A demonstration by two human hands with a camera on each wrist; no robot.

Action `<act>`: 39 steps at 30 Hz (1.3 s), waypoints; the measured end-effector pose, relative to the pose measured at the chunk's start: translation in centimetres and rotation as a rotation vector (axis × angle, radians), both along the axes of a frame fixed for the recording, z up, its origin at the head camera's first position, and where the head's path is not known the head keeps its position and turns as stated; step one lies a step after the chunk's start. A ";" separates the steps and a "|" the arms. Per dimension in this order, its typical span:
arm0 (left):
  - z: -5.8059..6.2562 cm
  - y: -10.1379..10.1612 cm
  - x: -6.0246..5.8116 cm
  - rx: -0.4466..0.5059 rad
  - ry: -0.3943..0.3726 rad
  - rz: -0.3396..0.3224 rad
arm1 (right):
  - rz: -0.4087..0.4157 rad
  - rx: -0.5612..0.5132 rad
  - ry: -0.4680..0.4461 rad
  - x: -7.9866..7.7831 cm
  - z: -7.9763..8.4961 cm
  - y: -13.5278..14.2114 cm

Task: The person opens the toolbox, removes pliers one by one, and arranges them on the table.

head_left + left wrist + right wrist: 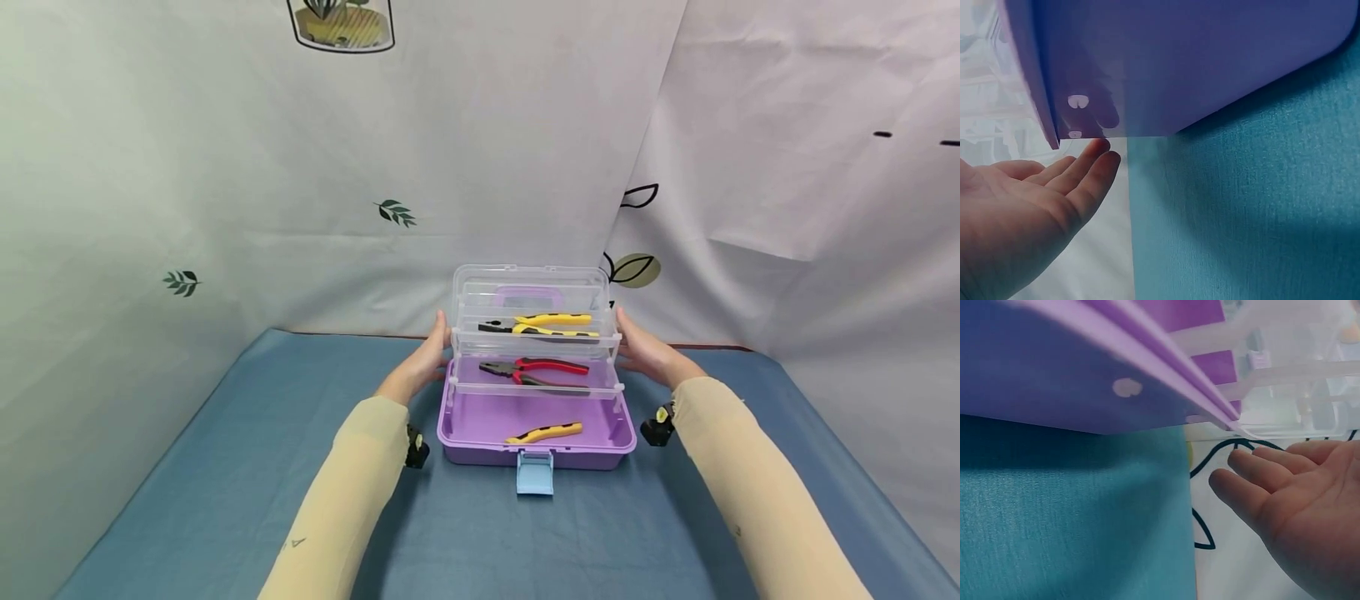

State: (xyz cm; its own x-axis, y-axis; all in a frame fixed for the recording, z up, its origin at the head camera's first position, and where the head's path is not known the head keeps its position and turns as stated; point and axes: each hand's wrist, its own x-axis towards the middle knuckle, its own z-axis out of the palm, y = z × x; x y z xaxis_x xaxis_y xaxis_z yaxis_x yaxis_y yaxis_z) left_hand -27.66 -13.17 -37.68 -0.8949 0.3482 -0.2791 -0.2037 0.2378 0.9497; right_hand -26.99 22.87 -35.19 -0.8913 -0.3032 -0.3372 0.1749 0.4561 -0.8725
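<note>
A purple toolbox stands unfolded on the table, its clear lid tipped back and its clear trays raised in steps. Pliers with yellow-and-black handles show in the upper tray. Below them are red-and-black-handled pliers. A yellow-handled tool lies in the purple base, partly hidden by its front rim. My left hand is at the box's left side, fingers extended with the tips near its back corner. On the opposite side my right hand has its fingers spread out beside the lid and trays. Neither hand grips anything.
A pale blue latch hangs down at the front of the box. The blue-covered table stretches out on both sides. White printed cloth rises behind the box and along the table's sides.
</note>
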 end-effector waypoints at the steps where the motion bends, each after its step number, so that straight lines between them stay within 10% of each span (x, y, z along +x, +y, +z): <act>1: 0.1 0.0 0.1 -0.003 0.009 -0.006 | -0.008 0.024 0.014 0.1 0.2 0.1; 19: -0.9 -1.0 2.4 -0.045 -0.016 0.085 | -0.147 0.162 0.237 1.8 3.0 -0.7; 39: -1.1 -2.2 4.8 -0.185 0.051 0.003 | -0.079 0.419 0.510 3.5 5.4 -2.5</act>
State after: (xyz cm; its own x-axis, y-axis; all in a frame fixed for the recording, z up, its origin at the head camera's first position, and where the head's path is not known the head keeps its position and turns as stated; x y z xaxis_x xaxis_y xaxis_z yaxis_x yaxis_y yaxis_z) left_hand -22.82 -15.35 -38.76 -0.9103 0.2927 -0.2926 -0.1575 0.4087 0.8990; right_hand -23.45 20.41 -29.74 -0.9845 -0.1658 0.0576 -0.1665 0.7779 -0.6060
